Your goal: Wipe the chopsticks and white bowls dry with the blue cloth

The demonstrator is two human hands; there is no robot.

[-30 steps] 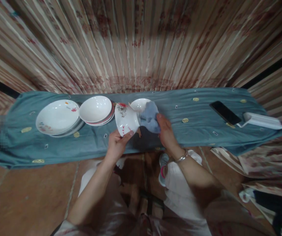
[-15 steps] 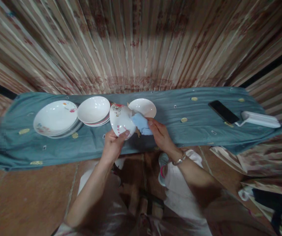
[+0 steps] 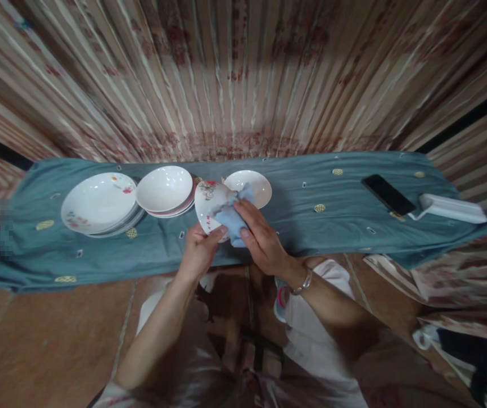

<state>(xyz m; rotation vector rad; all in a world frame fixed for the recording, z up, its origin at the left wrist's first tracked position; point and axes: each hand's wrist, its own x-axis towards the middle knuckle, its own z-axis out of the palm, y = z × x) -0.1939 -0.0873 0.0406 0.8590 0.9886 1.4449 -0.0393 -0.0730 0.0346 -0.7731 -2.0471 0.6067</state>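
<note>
My left hand [image 3: 200,250] grips a white bowl [image 3: 206,205] with a red and grey flower pattern, tilted on its side above the table, thumb on its wall. In my right hand [image 3: 264,238] is a light blue cloth [image 3: 231,222], pressed against the outside of that bowl. The cloth and fingers hide part of the bowl's right side. Just behind them a white bowl [image 3: 258,187] stands upright on the table. To the left of my hands is a stack of white bowls [image 3: 164,188], and farther left a stack of white plates [image 3: 98,204] with flowers near the rim.
A teal tablecloth [image 3: 298,226] covers the long narrow table. Toward its right end lie a black phone [image 3: 388,194] and a white object [image 3: 453,208] of unclear kind. A pleated curtain [image 3: 243,102] hangs behind. The left edge is blurred out.
My right hand has moved left with the cloth, from the bowl's right edge onto its outer wall. The chopsticks seen beneath before are now hidden. My left hand keeps its hold.
</note>
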